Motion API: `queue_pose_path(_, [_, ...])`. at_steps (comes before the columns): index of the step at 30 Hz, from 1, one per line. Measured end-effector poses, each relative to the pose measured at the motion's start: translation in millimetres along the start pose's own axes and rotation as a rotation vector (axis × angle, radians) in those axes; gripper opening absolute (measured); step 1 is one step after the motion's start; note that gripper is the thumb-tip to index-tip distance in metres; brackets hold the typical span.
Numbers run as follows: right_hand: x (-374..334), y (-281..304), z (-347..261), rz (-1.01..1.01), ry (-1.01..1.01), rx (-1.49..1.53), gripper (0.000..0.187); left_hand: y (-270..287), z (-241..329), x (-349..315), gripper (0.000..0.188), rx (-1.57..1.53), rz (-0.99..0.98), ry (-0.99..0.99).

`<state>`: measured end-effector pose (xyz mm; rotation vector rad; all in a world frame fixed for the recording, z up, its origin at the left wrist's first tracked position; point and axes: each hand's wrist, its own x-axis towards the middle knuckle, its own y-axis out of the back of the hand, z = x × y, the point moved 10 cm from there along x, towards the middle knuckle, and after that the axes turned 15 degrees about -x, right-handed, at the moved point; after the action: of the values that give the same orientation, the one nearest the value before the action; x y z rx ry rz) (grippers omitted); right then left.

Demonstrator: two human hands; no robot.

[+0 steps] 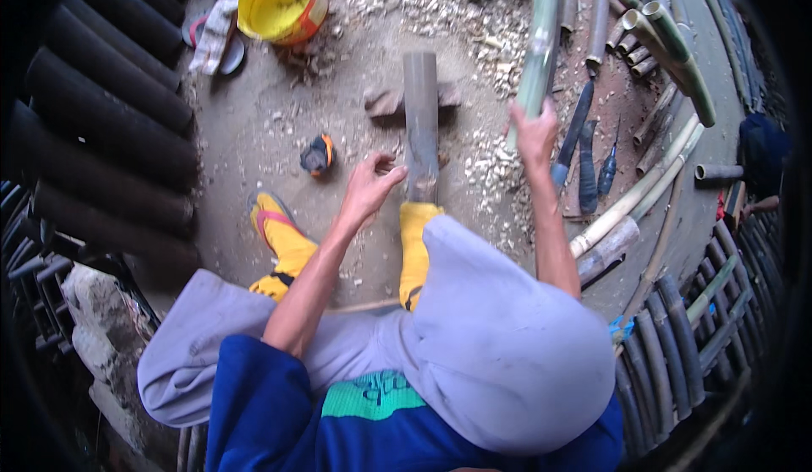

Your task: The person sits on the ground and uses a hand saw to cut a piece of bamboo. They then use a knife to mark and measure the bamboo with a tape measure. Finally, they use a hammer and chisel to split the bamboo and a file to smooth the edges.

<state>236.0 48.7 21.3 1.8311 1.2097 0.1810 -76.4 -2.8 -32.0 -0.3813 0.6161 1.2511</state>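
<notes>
Seen from the head, the step looks like handling the green bamboo pole (538, 49) toward the floor's (351, 79) right edge, right hand (534, 138) clamped near its lower end, left hand (375, 186) (empty, I'd say) with fingers parted beside a grey tube (420, 104), and shifting the pole calls for clearing the long-bladed tool (577, 121) alongside, the yellow bucket (275, 13) standing off at far left.

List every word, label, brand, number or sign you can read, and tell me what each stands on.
Blue shirt: dark lettering on its green patch, upside down and partly folded; not copied out.
Yellow bucket: marks on its outer side, too small and blurred to read.
Green bamboo pole in the right hand: no lettering visible.
</notes>
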Motion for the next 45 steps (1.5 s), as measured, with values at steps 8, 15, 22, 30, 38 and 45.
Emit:
queue_pose_path(8, [-27, 66, 2, 0.347, 0.215, -0.147, 0.041, -31, -35, -7, 0.057, -0.164, -0.085, 0.148])
queue_pose_path(15, [-145, 81, 146, 0.408, 0.001, -0.436, 0.038, -42, -47, 4, 0.042, -0.153, -0.150, 0.138])
queue_pose_path(22, [-152, 74, 186, 0.316, -0.079, -0.522, 0.057, 2, -1, -5, 0.036, 0.137, 0.120, -0.371])
queue_pose_path(30, [-81, 39, 184, 0.169, -0.185, -0.324, 0.055, 136, 13, 6, 0.031, 0.947, 0.222, -0.515])
queue_pose_path(38, [-153, 26, 93, 0.284, -0.019, 0.043, 0.064, -13, 65, -18, 0.062, -0.278, -0.346, -0.157])
queue_pose_path(45, [-148, 66, 70, 0.183, 0.102, -0.175, 0.074, -31, 113, -12, 0.040, -0.734, -0.030, -0.273])
